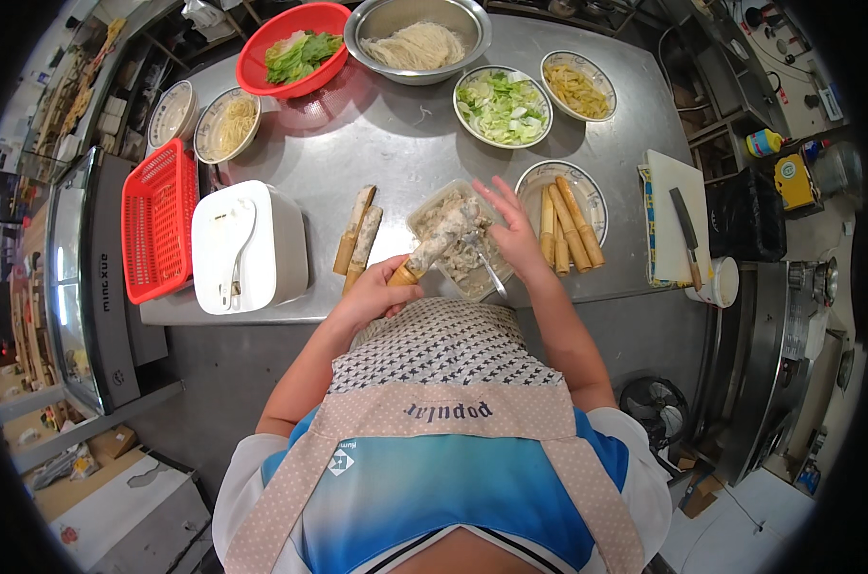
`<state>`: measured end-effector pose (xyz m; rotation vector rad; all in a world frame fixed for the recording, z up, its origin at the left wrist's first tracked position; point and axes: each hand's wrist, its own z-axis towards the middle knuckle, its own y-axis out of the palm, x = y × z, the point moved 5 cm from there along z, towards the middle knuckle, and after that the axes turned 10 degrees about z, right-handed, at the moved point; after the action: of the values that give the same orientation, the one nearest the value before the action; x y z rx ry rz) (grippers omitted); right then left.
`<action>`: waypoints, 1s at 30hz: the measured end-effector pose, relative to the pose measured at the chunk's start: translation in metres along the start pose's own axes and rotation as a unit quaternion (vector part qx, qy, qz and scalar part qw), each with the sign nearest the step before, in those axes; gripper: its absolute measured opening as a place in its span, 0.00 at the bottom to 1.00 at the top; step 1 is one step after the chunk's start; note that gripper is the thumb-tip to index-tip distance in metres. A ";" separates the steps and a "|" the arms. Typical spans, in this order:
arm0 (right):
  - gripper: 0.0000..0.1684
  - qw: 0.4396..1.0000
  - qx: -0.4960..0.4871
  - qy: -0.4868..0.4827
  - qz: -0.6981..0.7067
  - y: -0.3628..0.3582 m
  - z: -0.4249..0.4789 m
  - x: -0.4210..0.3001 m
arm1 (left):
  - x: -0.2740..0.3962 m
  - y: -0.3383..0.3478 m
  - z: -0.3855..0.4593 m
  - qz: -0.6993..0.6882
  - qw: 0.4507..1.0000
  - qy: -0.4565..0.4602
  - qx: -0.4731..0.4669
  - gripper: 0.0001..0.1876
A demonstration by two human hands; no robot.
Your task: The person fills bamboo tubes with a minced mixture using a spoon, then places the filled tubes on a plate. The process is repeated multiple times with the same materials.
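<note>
My left hand (378, 293) grips the bare lower end of a bamboo stick whose upper part is thickly coated in pale, speckled paste (437, 240). The coated end lies over a translucent plastic container (471, 293) of the same kind of paste. Beside it, my right hand (518, 240) has its fingers spread and appears to hold nothing. A metal spoon (492, 274) rests in the container, handle towards me. Left of it lie several paste-coated bamboo sticks (363, 240). On the right, a patterned plate (597, 204) carries several bare bamboo sticks (579, 226).
A white lidded box (279, 237) with a white spoon (240, 247) and a red basket (157, 222) stand left. A red colander (251, 64), steel bowl (480, 29) of noodles and bowls of chopped greens (502, 107) line the back. A knife (683, 222) lies on a cutting board (663, 251).
</note>
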<state>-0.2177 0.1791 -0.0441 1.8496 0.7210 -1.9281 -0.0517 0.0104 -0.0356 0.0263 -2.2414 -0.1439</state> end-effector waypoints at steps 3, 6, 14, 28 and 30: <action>0.44 0.999 -0.017 0.010 0.029 0.009 -0.004 0.003 | 0.004 0.002 -0.001 -0.019 1.000 0.011 -0.006 0.23; 0.44 0.974 0.036 -0.067 -0.212 0.027 -0.015 -0.021 | 0.004 0.002 0.000 -0.022 1.000 0.004 0.005 0.22; 0.42 0.911 0.007 -0.175 -0.374 0.042 -0.022 -0.044 | -0.002 0.001 0.002 0.017 1.000 0.006 0.025 0.21; 0.46 0.948 0.080 -0.154 -0.266 0.052 -0.032 -0.019 | 0.004 0.014 0.004 -0.275 0.953 -0.022 -0.123 0.20; 0.44 0.939 0.068 -0.160 -0.298 0.056 -0.035 -0.021 | 0.004 0.015 0.004 -0.254 0.962 -0.027 -0.100 0.18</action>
<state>-0.1552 0.1531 -0.0295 1.4225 1.1549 -2.6337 -0.0566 0.0249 -0.0330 0.4954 -2.2181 -0.6523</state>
